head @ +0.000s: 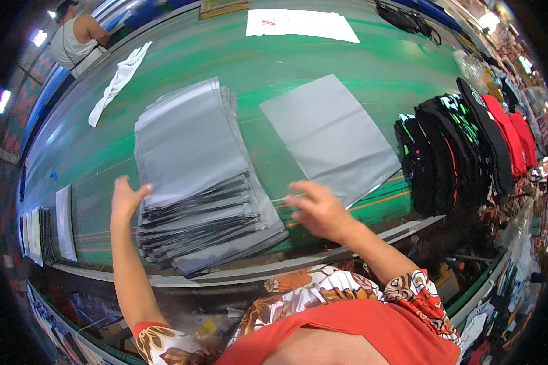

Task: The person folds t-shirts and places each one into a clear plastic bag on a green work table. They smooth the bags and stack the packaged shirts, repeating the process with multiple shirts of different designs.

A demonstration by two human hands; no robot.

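A thick, fanned stack of grey plastic bags point(192, 146) lies on the green table point(255, 59) before me. My left hand point(130, 196) is at the stack's left edge, thumb and fingers apart; whether it touches the bags I cannot tell. A single grey plastic bag point(331, 134) lies slanted to the right of the stack, creased across its middle. My right hand point(317, 210) is just below this bag's lower left edge, slightly blurred, with spread fingers and nothing visible in it.
Folded black garments point(443, 155) and red garments point(507, 137) stand in piles at the right. White cloths point(301, 25) point(121, 82) lie farther back. Small folded stacks point(36, 232) sit at the far left. The metal table edge point(237, 273) runs near my body. A person point(75, 39) is at the upper left.
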